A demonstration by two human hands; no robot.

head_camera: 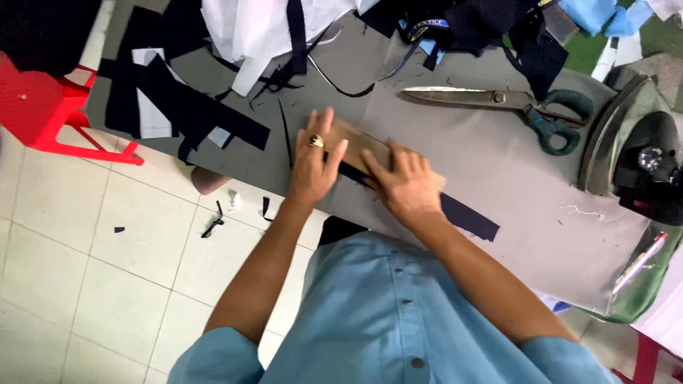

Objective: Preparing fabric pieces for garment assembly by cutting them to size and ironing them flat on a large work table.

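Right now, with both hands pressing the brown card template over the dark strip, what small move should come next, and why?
Probably slide the right hand along the brown card template toward the free end of the dark fabric strip. That end sticks out uncovered beyond the card, while the left hand already pins the other end flat on the grey table cover.

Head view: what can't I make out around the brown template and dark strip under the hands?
- Brown template: its middle hidden by the left hand and right hand.
- Dark fabric strip: mostly covered by template and hands.
- Iron: cut off by right edge.
- Pen: too small for detail.
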